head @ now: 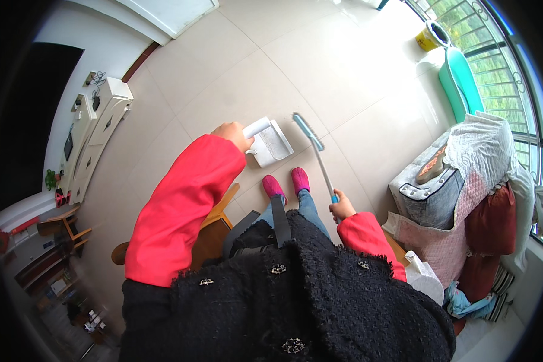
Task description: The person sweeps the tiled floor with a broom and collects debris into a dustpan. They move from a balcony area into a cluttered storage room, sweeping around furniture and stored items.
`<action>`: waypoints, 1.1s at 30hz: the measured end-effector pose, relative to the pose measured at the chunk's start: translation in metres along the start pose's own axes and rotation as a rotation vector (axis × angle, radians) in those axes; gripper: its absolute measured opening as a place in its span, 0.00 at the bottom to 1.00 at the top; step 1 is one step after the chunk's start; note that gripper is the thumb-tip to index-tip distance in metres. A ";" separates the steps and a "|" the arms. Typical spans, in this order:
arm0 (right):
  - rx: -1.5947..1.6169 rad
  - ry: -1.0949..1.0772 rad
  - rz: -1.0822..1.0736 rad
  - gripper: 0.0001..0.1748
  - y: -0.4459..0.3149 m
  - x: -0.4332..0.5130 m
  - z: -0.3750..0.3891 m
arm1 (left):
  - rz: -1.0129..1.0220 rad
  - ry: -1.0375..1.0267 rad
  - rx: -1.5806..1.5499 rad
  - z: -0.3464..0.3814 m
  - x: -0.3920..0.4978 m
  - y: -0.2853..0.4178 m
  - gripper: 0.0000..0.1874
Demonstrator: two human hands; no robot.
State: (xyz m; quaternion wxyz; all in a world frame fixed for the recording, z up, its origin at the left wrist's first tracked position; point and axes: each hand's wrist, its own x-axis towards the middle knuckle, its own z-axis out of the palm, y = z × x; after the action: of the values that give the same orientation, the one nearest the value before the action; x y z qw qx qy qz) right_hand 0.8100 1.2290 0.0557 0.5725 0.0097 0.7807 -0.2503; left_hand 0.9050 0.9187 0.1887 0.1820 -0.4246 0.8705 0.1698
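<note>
My left hand (234,134) grips the left side of a white plastic dustpan (270,145); the fingers are partly hidden behind its edge. The pan has bits of dust on its inner surface and is in front of my pink slippers (300,179). My right hand (342,207) is closed around the blue-banded handle of a long brush (322,165). Its narrow blue head with dark bristles points away from me, to the right of the dustpan and apart from it.
Pale floor tiles (235,86) spread ahead. On the left stands a white TV cabinet (103,117) below a dark television (36,122). To the right are a cloth-covered seat (434,199), a turquoise tub (459,86) and a yellow bucket (430,38) by the barred window. A wooden chair (212,235) is beside me.
</note>
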 end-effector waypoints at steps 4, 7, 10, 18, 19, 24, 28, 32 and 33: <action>-0.085 0.124 0.010 0.33 0.001 0.042 -0.010 | -0.030 0.012 -0.025 -0.008 -0.014 -0.022 0.09; -0.054 0.172 0.046 0.32 0.007 0.071 0.007 | -0.044 0.026 -0.023 -0.008 -0.015 -0.032 0.09; -0.151 0.238 0.072 0.29 0.010 0.088 0.049 | -0.069 -0.011 -0.013 -0.003 -0.014 -0.040 0.09; 0.108 -0.158 0.083 0.36 -0.013 0.025 0.081 | -0.010 0.096 -0.069 -0.001 -0.010 -0.064 0.08; 0.086 -0.175 0.052 0.36 -0.018 0.015 0.074 | -0.018 0.100 -0.082 -0.004 -0.008 -0.069 0.08; 0.078 -0.146 0.023 0.36 -0.036 -0.015 0.037 | 0.010 0.128 -0.067 -0.016 -0.004 -0.097 0.09; 0.142 -0.028 0.007 0.35 -0.050 0.006 0.002 | -0.021 0.108 -0.104 -0.025 0.003 -0.108 0.09; 0.188 0.127 -0.014 0.37 -0.072 0.073 -0.046 | -0.038 0.113 -0.069 -0.032 0.016 -0.115 0.09; 0.185 0.187 -0.018 0.38 -0.081 0.096 -0.059 | -0.044 0.129 -0.058 -0.035 0.020 -0.118 0.09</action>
State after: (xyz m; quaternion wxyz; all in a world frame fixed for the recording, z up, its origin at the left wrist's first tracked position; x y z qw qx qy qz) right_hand 0.7004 1.1555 0.0136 0.4918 0.0789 0.8042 -0.3243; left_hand 0.9817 0.8210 0.1936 0.1168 -0.4587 0.8657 0.1630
